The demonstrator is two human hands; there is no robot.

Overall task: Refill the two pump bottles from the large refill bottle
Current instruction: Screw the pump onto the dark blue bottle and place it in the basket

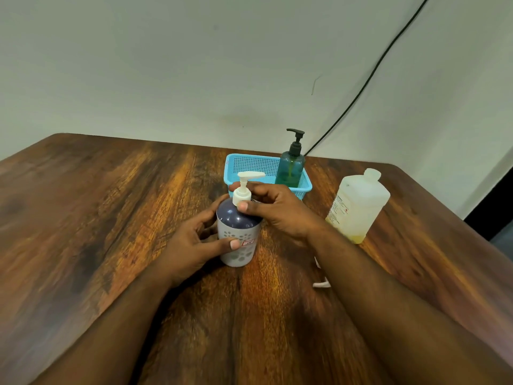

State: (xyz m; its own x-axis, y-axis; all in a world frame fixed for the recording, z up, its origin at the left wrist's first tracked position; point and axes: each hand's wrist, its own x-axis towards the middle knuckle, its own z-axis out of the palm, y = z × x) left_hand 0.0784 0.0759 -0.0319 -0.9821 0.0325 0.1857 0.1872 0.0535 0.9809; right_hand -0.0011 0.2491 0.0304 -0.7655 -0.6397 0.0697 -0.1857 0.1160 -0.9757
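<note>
A white and dark blue pump bottle (238, 232) stands on the wooden table (111, 218) in the middle. My left hand (191, 243) wraps its body from the left. My right hand (277, 209) pinches the collar of its white pump head (244, 187). A green pump bottle (290, 168) with a black pump stands in the right end of a blue basket (249, 168). The large translucent refill bottle (358, 207) stands uncapped at the right, with a little yellowish liquid at its bottom.
A small white object (322, 284) lies on the table, partly hidden under my right forearm. A black cable (369, 79) runs down the wall behind the basket. The table's right edge drops off near the refill bottle.
</note>
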